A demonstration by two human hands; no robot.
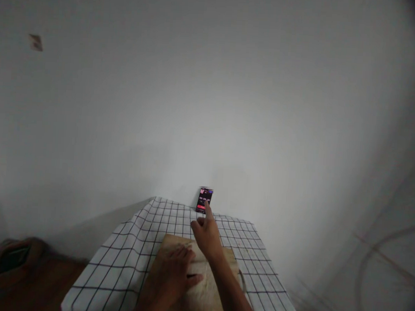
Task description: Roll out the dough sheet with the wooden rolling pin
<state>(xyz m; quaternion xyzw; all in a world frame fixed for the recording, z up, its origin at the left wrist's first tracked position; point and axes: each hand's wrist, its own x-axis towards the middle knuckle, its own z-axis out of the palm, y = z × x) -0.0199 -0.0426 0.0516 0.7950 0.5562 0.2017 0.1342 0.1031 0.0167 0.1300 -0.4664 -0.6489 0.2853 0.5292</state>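
Observation:
My right hand point(206, 232) reaches forward with its index finger stretched out to the screen of a phone point(202, 197). The fingertip overlaps the lower part of the screen, and the other fingers are partly curled with nothing seen in them. The phone leans upright against the wall and shows a timer with a red button. My left hand point(178, 270) rests on a wooden board point(200, 296), fingers forward and thumb apart. Blur hides whether anything small lies under its fingertips.
A white cloth with dark check lines point(119, 248) covers the table, which stands against a plain pale wall point(210, 104). Down at the left is a brown object with a dark green panel point(12, 260). A blurred curved shape point(363, 275) shows at the right.

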